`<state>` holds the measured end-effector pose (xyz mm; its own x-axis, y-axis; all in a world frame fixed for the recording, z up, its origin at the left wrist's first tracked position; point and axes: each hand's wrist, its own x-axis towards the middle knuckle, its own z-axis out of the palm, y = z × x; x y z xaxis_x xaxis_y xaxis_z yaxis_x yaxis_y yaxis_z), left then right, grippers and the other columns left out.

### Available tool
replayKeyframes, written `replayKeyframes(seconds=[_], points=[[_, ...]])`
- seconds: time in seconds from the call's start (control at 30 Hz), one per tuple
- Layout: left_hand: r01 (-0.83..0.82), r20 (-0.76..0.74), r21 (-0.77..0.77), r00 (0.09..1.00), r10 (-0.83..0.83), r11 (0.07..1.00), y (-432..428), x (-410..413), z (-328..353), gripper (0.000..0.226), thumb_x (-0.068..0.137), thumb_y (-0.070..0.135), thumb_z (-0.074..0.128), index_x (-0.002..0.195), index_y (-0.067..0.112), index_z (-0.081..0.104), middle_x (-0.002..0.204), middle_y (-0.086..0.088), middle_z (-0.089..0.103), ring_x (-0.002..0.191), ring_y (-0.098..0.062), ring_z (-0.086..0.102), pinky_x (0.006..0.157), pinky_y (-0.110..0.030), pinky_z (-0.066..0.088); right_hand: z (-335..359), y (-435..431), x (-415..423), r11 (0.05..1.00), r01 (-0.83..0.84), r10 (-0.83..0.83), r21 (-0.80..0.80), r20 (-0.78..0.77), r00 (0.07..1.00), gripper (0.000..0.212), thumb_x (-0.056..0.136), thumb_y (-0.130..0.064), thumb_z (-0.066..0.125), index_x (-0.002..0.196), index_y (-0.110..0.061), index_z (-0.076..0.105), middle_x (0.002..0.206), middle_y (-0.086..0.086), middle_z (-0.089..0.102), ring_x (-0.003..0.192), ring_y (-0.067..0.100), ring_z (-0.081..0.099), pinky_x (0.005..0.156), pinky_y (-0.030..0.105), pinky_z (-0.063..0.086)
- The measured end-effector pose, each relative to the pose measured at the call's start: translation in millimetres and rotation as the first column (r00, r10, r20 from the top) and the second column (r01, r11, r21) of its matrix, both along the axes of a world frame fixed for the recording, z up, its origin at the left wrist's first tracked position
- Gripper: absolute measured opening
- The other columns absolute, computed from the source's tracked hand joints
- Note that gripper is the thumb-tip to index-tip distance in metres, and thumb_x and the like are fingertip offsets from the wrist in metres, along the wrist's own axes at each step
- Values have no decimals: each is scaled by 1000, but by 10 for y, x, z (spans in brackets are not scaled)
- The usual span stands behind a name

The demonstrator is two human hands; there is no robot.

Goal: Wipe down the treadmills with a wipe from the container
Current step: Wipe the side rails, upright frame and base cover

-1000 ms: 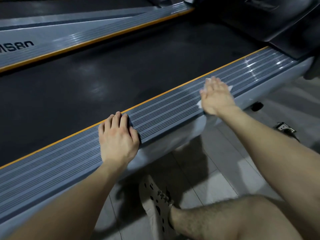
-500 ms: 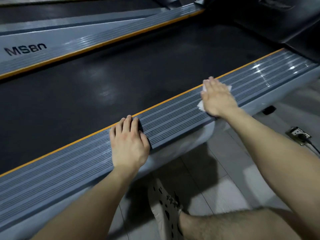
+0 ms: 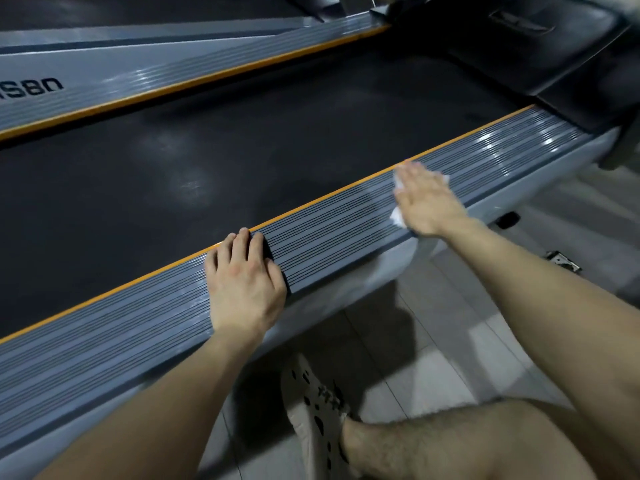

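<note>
- grey ribbed treadmill side rail [image 3: 332, 230] runs between the black belt [image 3: 242, 150] and the tiled floor [image 3: 450, 323].
- right hand [image 3: 427, 202], fingers straight and slightly blurred, presses the white wipe [image 3: 397, 217] flat onto the rail towards its far end.
- left hand [image 3: 242, 289] lies flat and empty on the rail nearer the person, fingertips at the orange strip [image 3: 311, 204].
- pale perforated shoe [image 3: 315, 414] stands on the floor below.

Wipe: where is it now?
Head view, right of centre: the wipe lies pressed under the right hand on the near treadmill's ribbed grey side rail, right of the left hand on the same rail.
</note>
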<state>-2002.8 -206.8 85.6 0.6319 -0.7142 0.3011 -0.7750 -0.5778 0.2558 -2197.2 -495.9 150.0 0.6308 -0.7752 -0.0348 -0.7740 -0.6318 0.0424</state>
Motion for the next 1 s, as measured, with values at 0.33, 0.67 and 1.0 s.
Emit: replayKeyframes(seconds=[0.33,0.67,1.0], points=[[16,15,-7,1000,-15,1000,18,-21,4,51,104,40,37,144,14,57,156,-13,55,145,-32,45,121,-53,33,-283,1451,655,812,-584,584,-9,-10,812,63,114,-41,17,171,-14,12,179,7,7,165,19,1,134,42,1],[25,45,61,999,-28,998,-1,-13,5,55,106,53,33,143,21,58,157,-6,54,147,-28,43,121,-52,30,-130,197,-77,952,-301,303,-54,32,952,69,109,-46,8,171,-17,14,178,5,13,165,18,6,134,43,7],[147,-95,-36,984,-150,989,-1308,-494,178,60,106,58,31,149,23,53,162,-9,49,152,-32,41,127,-57,24,49,-274,-553,968,-249,249,-14,-12,968,69,114,-53,11,171,-14,5,179,7,-1,165,18,-7,134,43,0]])
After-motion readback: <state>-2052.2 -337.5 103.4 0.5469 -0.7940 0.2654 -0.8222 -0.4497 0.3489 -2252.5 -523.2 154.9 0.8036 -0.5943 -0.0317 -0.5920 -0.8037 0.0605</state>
